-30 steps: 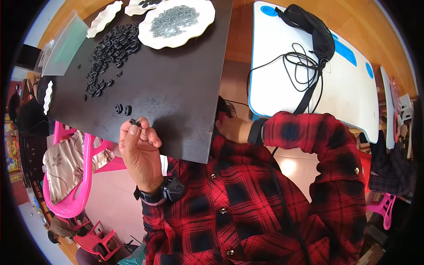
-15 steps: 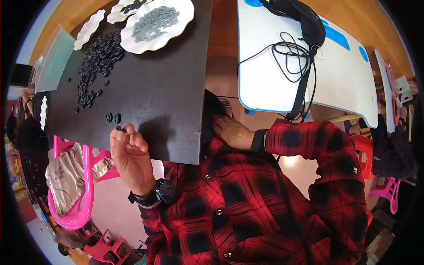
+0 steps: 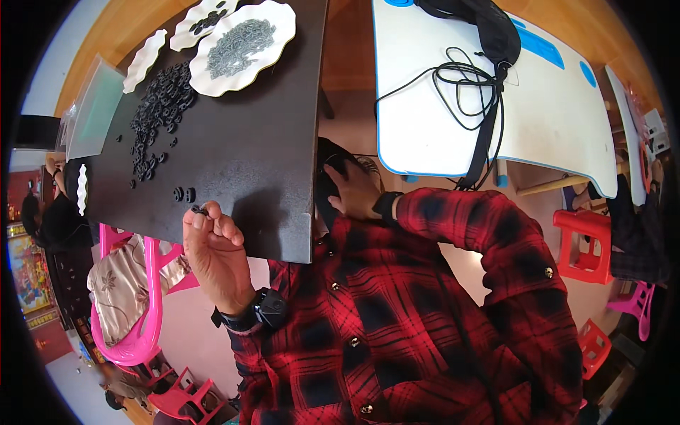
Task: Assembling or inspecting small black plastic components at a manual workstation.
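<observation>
Between the thumb and fingertips of my left hand is a small black ring-shaped part, held over the near edge of the dark table. Just beyond those fingertips lie two loose black rings. Farther off is a heap of the same black rings. My right hand rests low on my dark-clothed lap, right of the table's corner, with its fingers spread and nothing visible in them.
A white wavy-rimmed plate holds small grey pieces; another white dish has black bits. Clear plastic sheets lie at the left. Right of a gap stands a white, blue-edged table with black cord. A pink chair is near.
My right hand has shifted left and its fingers have spread out. My left hand keeps its pinch on the black ring. The whole view has turned slightly.
</observation>
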